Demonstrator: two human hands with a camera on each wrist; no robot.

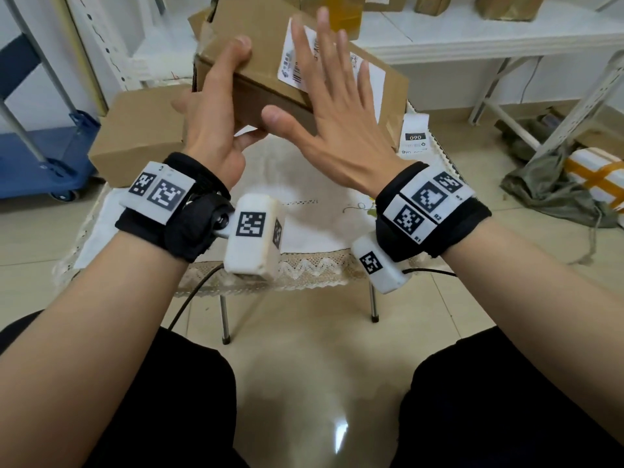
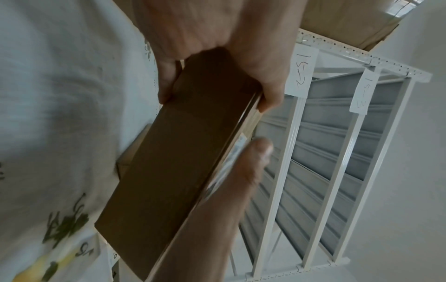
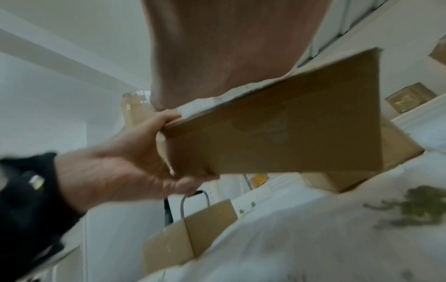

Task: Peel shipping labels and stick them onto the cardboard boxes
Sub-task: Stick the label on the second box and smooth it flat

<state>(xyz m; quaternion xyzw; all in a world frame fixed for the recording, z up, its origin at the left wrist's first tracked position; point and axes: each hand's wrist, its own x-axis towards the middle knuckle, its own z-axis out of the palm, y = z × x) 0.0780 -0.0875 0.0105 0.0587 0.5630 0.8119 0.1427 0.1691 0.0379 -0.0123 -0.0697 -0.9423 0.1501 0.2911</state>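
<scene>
A box (image 1: pixel 263 92) is gripped at its end by the left hand (image 1: pixel 216 130) above the table (image 1: pixel 304 184). The label (image 1: pixel 297 65) on the box is pressed by the right hand's (image 1: pixel 334 123) spread, straight fingers.

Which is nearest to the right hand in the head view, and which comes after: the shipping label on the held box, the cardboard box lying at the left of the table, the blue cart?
From the right hand:
1. Shipping label, under its flat fingers on the held box.
2. Cardboard box, on the table's left side, past the left hand.
3. Blue cart, on the floor at the far left.
</scene>
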